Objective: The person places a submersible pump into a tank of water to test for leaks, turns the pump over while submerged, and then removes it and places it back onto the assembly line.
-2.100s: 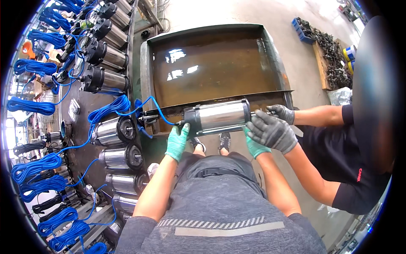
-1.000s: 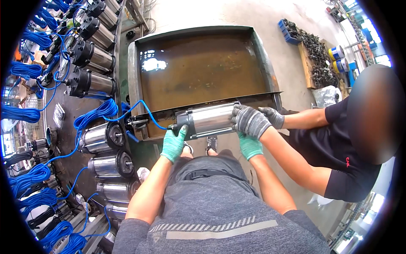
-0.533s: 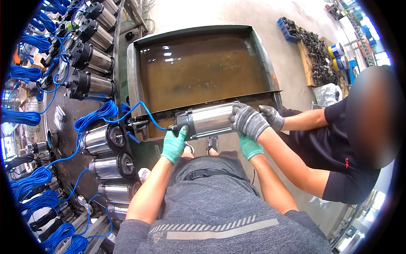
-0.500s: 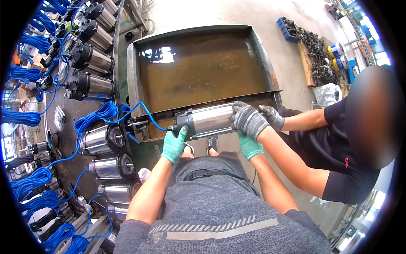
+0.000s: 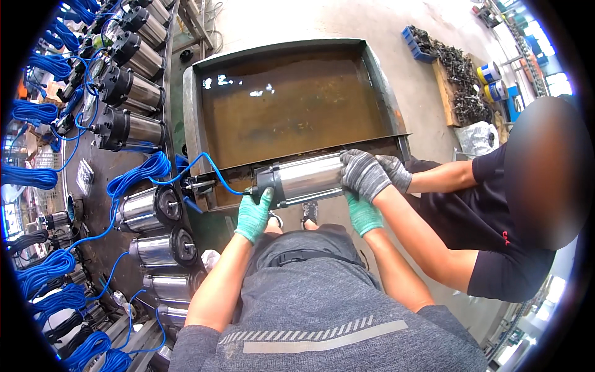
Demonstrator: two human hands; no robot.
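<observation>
A steel-cased pump motor [image 5: 310, 177] with a black end and a blue cable [image 5: 218, 168] lies level across the near edge of a water-filled metal tank [image 5: 396, 115]. In a green glove, my left hand [image 5: 254, 216] is closed around its black left end, thumb on top near the cable entry. My right hand [image 5: 362, 214], also gloved in green, supports the right end from below; some of its fingers are hidden. A co-worker's grey-gloved hand [image 5: 365, 173] grips the same right end from above, covering that end. Behind it is the co-worker's other gloved hand [image 5: 395, 170].
Several similar motors [image 5: 149, 208] stand or lie on the dark bench [image 5: 102, 177] at left, with coiled blue cables [image 5: 139, 172]. The co-worker [image 5: 471, 220] stands close at right. A blue crate [image 5: 418, 46] and a heap of dark parts [image 5: 462, 77] lie on the floor, far right.
The bright reflections on the tank's water have broken up and shrunk. The view has shifted slightly. Both my hands and the co-worker's stay on the pump motor, which has hardly moved.
</observation>
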